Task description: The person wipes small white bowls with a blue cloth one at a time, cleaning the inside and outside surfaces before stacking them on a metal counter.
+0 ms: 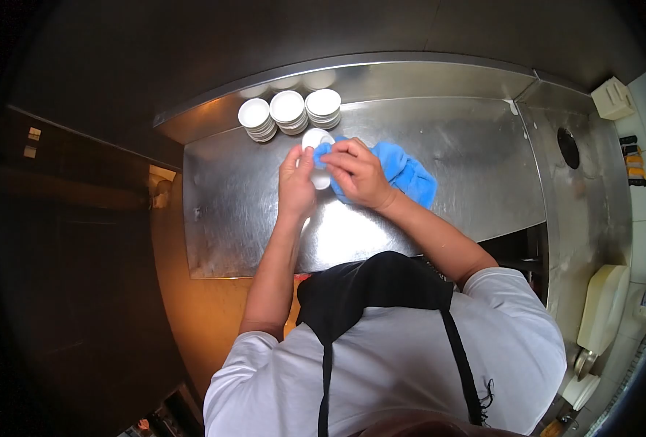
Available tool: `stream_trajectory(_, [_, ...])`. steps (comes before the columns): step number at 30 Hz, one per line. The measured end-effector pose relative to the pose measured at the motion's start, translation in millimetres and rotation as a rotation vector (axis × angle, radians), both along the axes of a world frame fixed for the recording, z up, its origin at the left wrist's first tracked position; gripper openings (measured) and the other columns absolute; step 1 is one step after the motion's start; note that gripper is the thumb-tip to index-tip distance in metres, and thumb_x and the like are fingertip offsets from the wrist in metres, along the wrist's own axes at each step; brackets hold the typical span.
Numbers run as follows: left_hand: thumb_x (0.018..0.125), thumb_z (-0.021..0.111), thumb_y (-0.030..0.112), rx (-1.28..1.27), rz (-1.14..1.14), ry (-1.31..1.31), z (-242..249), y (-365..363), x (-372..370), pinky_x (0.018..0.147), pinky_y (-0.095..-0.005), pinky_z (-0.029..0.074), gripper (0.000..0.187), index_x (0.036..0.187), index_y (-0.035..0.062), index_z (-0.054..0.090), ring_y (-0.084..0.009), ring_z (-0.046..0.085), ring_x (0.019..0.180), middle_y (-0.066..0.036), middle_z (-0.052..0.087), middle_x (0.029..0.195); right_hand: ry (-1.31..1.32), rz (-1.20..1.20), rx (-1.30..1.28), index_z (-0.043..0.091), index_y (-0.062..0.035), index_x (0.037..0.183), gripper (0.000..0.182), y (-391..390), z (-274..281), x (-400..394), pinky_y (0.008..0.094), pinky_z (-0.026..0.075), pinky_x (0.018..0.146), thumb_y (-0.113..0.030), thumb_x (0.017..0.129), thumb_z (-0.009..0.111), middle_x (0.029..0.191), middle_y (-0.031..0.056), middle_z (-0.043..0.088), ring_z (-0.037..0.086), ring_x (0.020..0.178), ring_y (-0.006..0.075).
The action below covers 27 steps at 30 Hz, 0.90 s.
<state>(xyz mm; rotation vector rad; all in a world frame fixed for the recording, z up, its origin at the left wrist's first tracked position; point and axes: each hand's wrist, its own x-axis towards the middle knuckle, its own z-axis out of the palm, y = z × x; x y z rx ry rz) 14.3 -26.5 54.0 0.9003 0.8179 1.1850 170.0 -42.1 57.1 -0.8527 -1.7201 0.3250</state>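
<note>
Fingers of my left hand (pixel 297 183) grip the left side of a small white dish (pixel 316 137), held above the steel counter. My right hand (pixel 361 173) is closed on a blue cloth (pixel 406 173), and a fold of that cloth touches the dish. The rest of the cloth hangs out to the right of my right hand. Just below the dish, between my hands, another white round surface (pixel 320 179) shows in part. Behind my hands stand three stacks of small white dishes: a left one (pixel 254 113), a middle one (pixel 287 107) and a right one (pixel 323 103).
The steel counter (pixel 476 160) has a raised rim along its back. At the right, a side surface has a dark round hole (pixel 568 148). A white box (pixel 612 99) and a pale yellowish board (pixel 603 309) are by the tiled wall.
</note>
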Motion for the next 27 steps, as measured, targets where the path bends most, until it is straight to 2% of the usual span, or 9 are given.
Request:
stream_trajectory(3, [0.102, 0.053, 0.024, 0.171, -0.058, 0.181, -6, 0, -2, 0.080, -0.0260, 0.050, 0.025, 0.112, 0.0024, 0.059, -0.0109, 0.062, 0.091, -0.005, 0.066, 0.103, 0.053, -0.070, -0.052, 0.070, -0.0017, 0.100, 0.019, 5, 11, -2, 0.0326, 0.050, 0.069, 0.002, 0.082, 0.068, 0.094, 0.0130, 0.063, 0.063, 0.080, 0.0267])
stream_trajectory(6, [0.101, 0.055, 0.026, 0.360, -0.111, 0.399, 6, -6, 1, 0.072, -0.0244, 0.050, 0.026, 0.108, 0.0022, 0.062, -0.0097, 0.061, 0.083, -0.004, 0.065, 0.096, 0.180, -0.146, -0.221, 0.068, 0.0005, 0.099, 0.013, 23, 15, 2, 0.0325, 0.050, 0.072, -0.007, 0.090, 0.063, 0.091, 0.0131, 0.064, 0.063, 0.081, 0.0241])
stream_trajectory(8, [0.102, 0.055, 0.027, 0.237, -0.087, 0.231, 19, -14, 9, 0.071, -0.0243, 0.051, 0.027, 0.109, 0.0023, 0.062, -0.0100, 0.062, 0.082, -0.004, 0.065, 0.096, 0.299, -0.171, -0.421, 0.067, 0.0025, 0.097, 0.020, 31, 1, 7, 0.0323, 0.050, 0.075, -0.015, 0.095, 0.057, 0.088, 0.0136, 0.065, 0.063, 0.083, 0.0229])
stream_trajectory(11, [0.102, 0.055, 0.029, 0.122, 0.019, 0.075, 27, -10, 12, 0.069, -0.0240, 0.051, 0.028, 0.108, 0.0022, 0.062, -0.0100, 0.063, 0.079, -0.005, 0.067, 0.095, 0.316, -0.167, -0.421, 0.066, 0.0022, 0.096, 0.019, 7, -23, -4, 0.0376, 0.051, 0.071, -0.016, 0.093, 0.060, 0.085, 0.0172, 0.064, 0.065, 0.081, 0.0315])
stream_trajectory(13, [0.102, 0.055, 0.029, 0.098, 0.069, 0.018, 22, 2, 8, 0.069, -0.0238, 0.050, 0.028, 0.106, 0.0021, 0.063, -0.0092, 0.062, 0.080, -0.004, 0.067, 0.095, 0.229, -0.175, -0.313, 0.068, 0.0015, 0.096, 0.014, -9, -16, -11, 0.0362, 0.051, 0.071, -0.011, 0.089, 0.065, 0.087, 0.0154, 0.064, 0.064, 0.080, 0.0299])
stream_trajectory(16, [0.102, 0.055, 0.027, 0.085, 0.081, 0.045, 16, 7, 8, 0.078, -0.0249, 0.049, 0.024, 0.105, 0.0038, 0.060, -0.0094, 0.061, 0.090, -0.004, 0.065, 0.098, 0.185, -0.200, -0.066, 0.069, -0.0005, 0.095, 0.013, -10, -9, -14, 0.0345, 0.050, 0.070, -0.004, 0.083, 0.071, 0.088, 0.0121, 0.063, 0.062, 0.077, 0.0280])
stream_trajectory(19, [0.102, 0.054, 0.026, 0.046, 0.026, 0.007, 6, 7, 9, 0.081, -0.0264, 0.050, 0.023, 0.108, 0.0042, 0.058, -0.0108, 0.061, 0.095, -0.005, 0.065, 0.101, 0.040, -0.126, 0.097, 0.070, 0.0000, 0.095, 0.012, -6, 7, -10, 0.0306, 0.050, 0.064, -0.002, 0.083, 0.071, 0.087, 0.0114, 0.063, 0.061, 0.074, 0.0223])
stream_trajectory(23, [0.103, 0.051, 0.026, -0.043, -0.059, -0.165, 14, 4, 11, 0.085, -0.0287, 0.051, 0.026, 0.114, 0.0038, 0.056, -0.0135, 0.063, 0.098, -0.006, 0.065, 0.103, 0.063, -0.186, 0.072, 0.070, -0.0008, 0.094, 0.012, -4, -5, -5, 0.0310, 0.050, 0.066, -0.001, 0.082, 0.071, 0.088, 0.0119, 0.063, 0.060, 0.075, 0.0224])
stream_trajectory(27, [0.103, 0.050, 0.027, -0.094, -0.056, -0.178, 25, 5, 9, 0.087, -0.0309, 0.053, 0.030, 0.120, 0.0029, 0.053, -0.0171, 0.064, 0.102, -0.009, 0.066, 0.104, 0.120, -0.243, -0.049, 0.070, -0.0014, 0.095, 0.011, -1, -19, 5, 0.0333, 0.051, 0.069, -0.004, 0.085, 0.069, 0.090, 0.0131, 0.064, 0.063, 0.079, 0.0267])
